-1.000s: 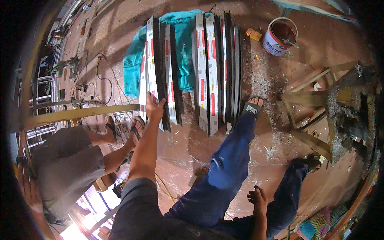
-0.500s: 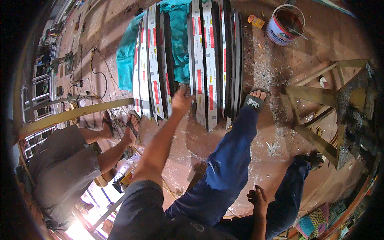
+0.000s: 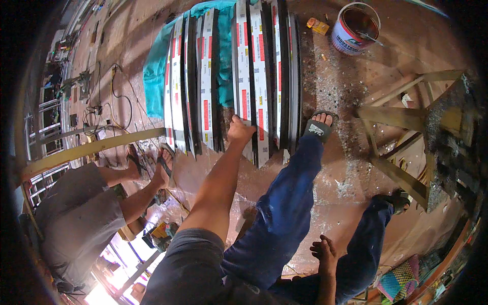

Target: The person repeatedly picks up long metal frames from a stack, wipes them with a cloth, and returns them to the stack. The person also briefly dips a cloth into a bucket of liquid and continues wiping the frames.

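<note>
Our left hand point(image 3: 240, 131) clamps the leftmost strip point(image 3: 243, 66) of the right group point(image 3: 260, 76) at its near end; our right hand point(image 3: 324, 248) hangs empty, loosely spread. The left group point(image 3: 206, 76) lies separate (nothing lifted yet).

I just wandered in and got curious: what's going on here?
A person has their left hand on the near end of one long white-faced strip, part of a row on the floor. Their right hand hangs loosely, apparently empty. Some strips lie over a teal cloth. Another person is at the left, and a bucket sits beyond, to the right.
</note>
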The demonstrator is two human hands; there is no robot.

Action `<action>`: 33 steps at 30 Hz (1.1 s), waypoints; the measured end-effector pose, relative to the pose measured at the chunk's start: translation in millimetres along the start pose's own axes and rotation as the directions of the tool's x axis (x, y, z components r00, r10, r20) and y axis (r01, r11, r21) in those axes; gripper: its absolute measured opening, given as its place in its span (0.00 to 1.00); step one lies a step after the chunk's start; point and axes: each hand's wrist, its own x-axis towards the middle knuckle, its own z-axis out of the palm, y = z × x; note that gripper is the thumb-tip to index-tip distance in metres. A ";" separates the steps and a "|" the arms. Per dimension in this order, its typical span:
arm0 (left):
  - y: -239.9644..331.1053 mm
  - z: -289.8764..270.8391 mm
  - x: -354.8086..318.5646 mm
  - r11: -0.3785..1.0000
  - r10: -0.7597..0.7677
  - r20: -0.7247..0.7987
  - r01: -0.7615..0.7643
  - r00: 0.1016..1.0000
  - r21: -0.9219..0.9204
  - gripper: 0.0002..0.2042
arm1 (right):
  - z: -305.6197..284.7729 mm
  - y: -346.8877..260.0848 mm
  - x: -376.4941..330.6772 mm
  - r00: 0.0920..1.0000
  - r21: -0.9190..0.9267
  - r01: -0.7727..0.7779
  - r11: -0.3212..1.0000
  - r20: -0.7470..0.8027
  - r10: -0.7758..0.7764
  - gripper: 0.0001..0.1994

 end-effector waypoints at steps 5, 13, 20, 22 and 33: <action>-9.1 -21.7 -4.3 1.000 0.013 -0.065 -0.015 0.998 -0.027 0.38 | -2.3 -3.3 -4.8 0.999 0.018 0.045 0.999 -0.022 -0.045 0.23; -8.8 -210.0 -100.6 0.379 0.276 0.379 0.262 0.883 -0.887 0.15 | -12.8 5.6 -5.9 0.992 0.066 0.125 0.990 0.022 -0.126 0.22; -9.3 -317.9 -315.6 -0.230 0.741 0.379 0.740 0.554 -0.632 0.30 | -14.6 9.7 -24.5 0.977 0.036 0.212 0.977 0.010 -0.212 0.28; -10.1 -321.4 -365.6 -0.279 0.722 0.370 0.735 0.585 -0.618 0.27 | -10.0 1.4 -48.1 0.954 0.079 0.287 0.955 0.064 -0.293 0.29; 12.7 -148.7 -558.8 0.207 0.772 0.202 0.062 0.603 -0.976 0.19 | -13.9 -69.4 -269.8 0.552 0.215 0.599 0.771 0.587 -0.593 0.39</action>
